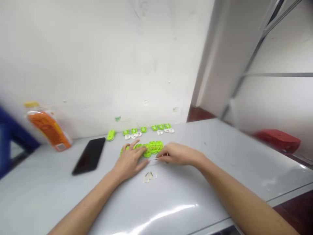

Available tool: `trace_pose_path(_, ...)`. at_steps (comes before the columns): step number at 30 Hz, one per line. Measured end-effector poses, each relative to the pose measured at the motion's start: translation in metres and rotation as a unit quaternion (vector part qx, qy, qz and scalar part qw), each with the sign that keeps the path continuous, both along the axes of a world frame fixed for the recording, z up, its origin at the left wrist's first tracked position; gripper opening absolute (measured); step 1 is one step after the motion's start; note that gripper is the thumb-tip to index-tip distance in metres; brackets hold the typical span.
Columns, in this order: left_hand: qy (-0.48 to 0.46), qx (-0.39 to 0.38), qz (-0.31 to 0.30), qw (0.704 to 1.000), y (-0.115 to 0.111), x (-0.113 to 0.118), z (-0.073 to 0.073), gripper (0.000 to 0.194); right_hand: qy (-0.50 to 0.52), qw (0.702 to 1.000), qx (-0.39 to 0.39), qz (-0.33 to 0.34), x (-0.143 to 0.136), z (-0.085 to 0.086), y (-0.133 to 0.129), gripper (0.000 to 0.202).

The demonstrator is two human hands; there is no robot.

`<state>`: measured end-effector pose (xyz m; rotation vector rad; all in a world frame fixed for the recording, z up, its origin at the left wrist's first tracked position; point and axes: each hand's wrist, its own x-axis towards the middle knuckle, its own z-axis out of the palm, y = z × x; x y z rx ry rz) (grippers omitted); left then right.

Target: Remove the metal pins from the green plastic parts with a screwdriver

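My left hand (130, 160) rests over the left part of a row of bright green plastic pieces (153, 147), fingers spread and partly covering them. Its thumb lies close to the tip of a thin white stick (153, 159); whether they touch I cannot tell. My right hand (173, 153) is closed in a pinch on that stick, just right of the green pieces. Nearer to me lies a small heap of thin, pale strips (149, 176). Behind the row stand small green squares (143, 129) with several white rounded pieces (138, 134) in front of them.
A closed green oblong case (111, 135) and a black phone (90, 155) lie to the left. An orange bottle with a yellow cap (49, 127) leans against the white wall (110, 65). Beyond the grey table (244, 156), a red object (278, 140) shows at right.
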<state>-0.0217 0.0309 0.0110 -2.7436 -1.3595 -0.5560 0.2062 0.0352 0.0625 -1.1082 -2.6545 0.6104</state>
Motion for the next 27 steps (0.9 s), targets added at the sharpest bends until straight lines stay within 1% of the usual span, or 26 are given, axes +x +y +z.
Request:
trace_pose_path(3, -0.021, 0.005, -0.01, 1.0, -0.005, 0.003, 0.004, 0.048, -0.039, 0.999, 0.027, -0.022, 0.006, -0.002, 0.005, 0.024)
trace_pose_path(5, -0.028, 0.005, -0.01, 1.0, -0.005, 0.003, 0.004, 0.058, -0.062, 0.995, 0.061, -0.045, 0.009, -0.003, 0.008, 0.025)
trace_pose_path(7, -0.025, -0.011, -0.007, 1.0, -0.004, 0.003, 0.002, 0.064, -0.07, 0.994, 0.071, -0.053, 0.009, -0.002, 0.009, 0.022)
trace_pose_path(10, -0.028, -0.032, -0.006, 0.999, -0.001, 0.001, -0.001, 0.061, -0.058, 0.994, 0.065, -0.061, 0.006, 0.0, 0.008, 0.024)
trace_pose_path(13, -0.053, -0.026, 0.001, 0.998, 0.001, 0.0, -0.001, 0.054, -0.057, 0.994, 0.075, -0.059, 0.003, 0.002, 0.004, 0.026)
trace_pose_path(15, -0.062, -0.021, 0.009, 0.998, 0.001, 0.0, 0.0, 0.056, -0.056, 0.994, 0.084, -0.051, 0.001, 0.004, 0.002, 0.025)
trace_pose_path(18, -0.052, -0.022, 0.019, 0.998, 0.002, 0.0, -0.001, 0.065, -0.05, 0.993, 0.09, -0.051, 0.0, 0.005, 0.002, 0.025)
trace_pose_path(22, -0.038, -0.05, 0.004, 0.998, 0.003, -0.001, -0.002, 0.059, -0.05, 0.993, 0.082, -0.064, -0.001, 0.004, 0.004, 0.025)
trace_pose_path(24, -0.05, -0.054, -0.003, 0.997, 0.004, -0.001, -0.002, 0.057, -0.047, 0.994, 0.079, -0.062, -0.002, 0.003, 0.004, 0.024)
trace_pose_path(27, -0.095, -0.046, 0.0, 0.994, 0.005, -0.002, 0.0, 0.06, -0.035, 0.994, 0.087, -0.055, -0.003, 0.001, 0.004, 0.023)
